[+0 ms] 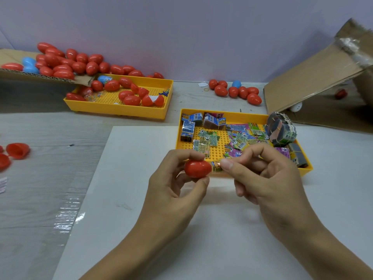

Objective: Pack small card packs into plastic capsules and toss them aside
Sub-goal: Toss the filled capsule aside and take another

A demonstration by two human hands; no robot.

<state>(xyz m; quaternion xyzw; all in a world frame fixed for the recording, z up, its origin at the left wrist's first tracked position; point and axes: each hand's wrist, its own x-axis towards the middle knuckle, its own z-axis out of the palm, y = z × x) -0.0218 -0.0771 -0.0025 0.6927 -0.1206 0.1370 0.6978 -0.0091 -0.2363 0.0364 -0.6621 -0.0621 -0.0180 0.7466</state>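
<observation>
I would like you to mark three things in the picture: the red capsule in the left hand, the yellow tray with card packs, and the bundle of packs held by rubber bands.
red capsule [197, 168]: head view, its rounded front.
yellow tray [242, 115]: head view, far rim.
bundle [281, 129]: head view, its side.

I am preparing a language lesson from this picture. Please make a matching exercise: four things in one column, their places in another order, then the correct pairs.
Things:
1. red capsule
2. small card pack
3. rubber-banded bundle of packs
4. open red capsule half

Places:
A. far right end of the near yellow tray
B. on the table at the far left
C. held by the left hand
D. pinched by the right hand

Pairs: 1-C, 2-D, 3-A, 4-B
</observation>
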